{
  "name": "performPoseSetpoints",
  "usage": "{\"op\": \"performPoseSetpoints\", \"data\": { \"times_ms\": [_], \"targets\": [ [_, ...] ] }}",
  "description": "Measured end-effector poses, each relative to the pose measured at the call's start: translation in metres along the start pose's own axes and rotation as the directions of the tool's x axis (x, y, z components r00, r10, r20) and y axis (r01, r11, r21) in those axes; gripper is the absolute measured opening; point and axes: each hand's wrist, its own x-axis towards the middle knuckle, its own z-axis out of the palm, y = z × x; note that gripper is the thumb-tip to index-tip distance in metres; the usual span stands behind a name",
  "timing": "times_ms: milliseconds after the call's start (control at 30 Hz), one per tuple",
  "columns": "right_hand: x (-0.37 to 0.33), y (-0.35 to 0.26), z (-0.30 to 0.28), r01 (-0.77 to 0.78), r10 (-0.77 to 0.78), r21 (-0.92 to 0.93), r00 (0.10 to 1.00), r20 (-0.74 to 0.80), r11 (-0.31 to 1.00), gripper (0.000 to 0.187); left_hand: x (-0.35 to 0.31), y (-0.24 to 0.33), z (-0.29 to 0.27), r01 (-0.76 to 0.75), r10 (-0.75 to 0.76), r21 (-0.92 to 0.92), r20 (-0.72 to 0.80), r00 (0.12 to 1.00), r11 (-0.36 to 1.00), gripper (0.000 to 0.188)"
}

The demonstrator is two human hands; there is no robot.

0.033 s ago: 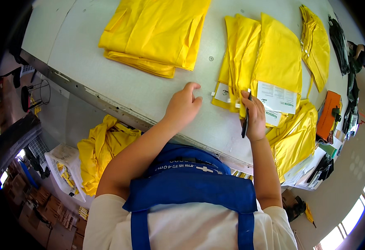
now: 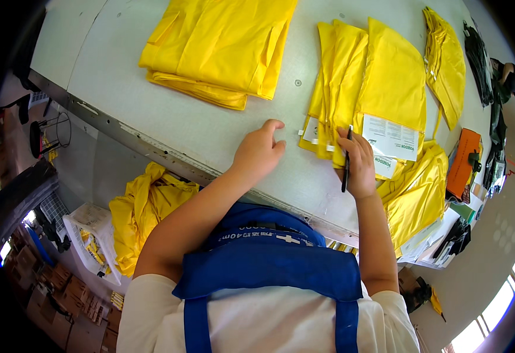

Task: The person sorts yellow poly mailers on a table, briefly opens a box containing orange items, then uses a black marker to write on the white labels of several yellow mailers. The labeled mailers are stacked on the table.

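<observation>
My right hand (image 2: pixel 360 167) has a slim black pen (image 2: pixel 347 162) in its fingers, pointing back toward me. Its fingertips touch the lower edge of several overlapping yellow fabric pieces (image 2: pixel 340 82) on the pale table (image 2: pixel 193 126). To the right of that hand, a white printed sheet (image 2: pixel 390 138) lies across the bottom of a larger yellow piece (image 2: pixel 393 70). My left hand (image 2: pixel 257 150) hovers over or rests on the table left of the overlapping pieces; I cannot tell which. Its thumb and index finger are apart, with nothing between them.
A thick folded yellow stack (image 2: pixel 216 47) lies at the far left of the table. More yellow fabric (image 2: pixel 416 194) spreads at the right, beside an orange box (image 2: pixel 464 162). Below the table's edge, a yellow heap (image 2: pixel 146 212) sits near a white crate (image 2: pixel 90 235).
My right hand has shifted slightly left, and the thin yellow pieces under its fingertips now cover more of the small white label. My left hand has barely moved.
</observation>
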Motion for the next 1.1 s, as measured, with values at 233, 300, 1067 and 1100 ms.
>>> {"op": "performPoseSetpoints", "data": {
  "times_ms": [233,300,1067,1100],
  "targets": [
    [0.016,-0.016,-0.009,-0.155,0.180,0.407,0.983,-0.023,0.900,0.029,0.014,0.007,0.021,-0.077,0.080,0.059,-0.039,0.996,0.995,0.021],
    [0.024,-0.025,-0.002,-0.217,0.260,0.510,0.966,-0.013,0.832,0.023,0.020,0.003,0.031,-0.103,0.111,0.096,-0.087,0.990,0.990,0.016],
    [0.027,-0.039,0.041,-0.300,0.376,0.468,0.924,-0.075,0.831,0.010,0.027,0.008,0.030,-0.064,0.067,0.035,-0.090,0.994,0.997,0.012],
    [0.025,-0.040,0.041,-0.312,0.416,0.514,0.904,-0.098,0.799,0.012,0.027,0.007,0.030,-0.072,0.075,0.029,-0.092,0.993,0.997,0.012]
  ]
}}
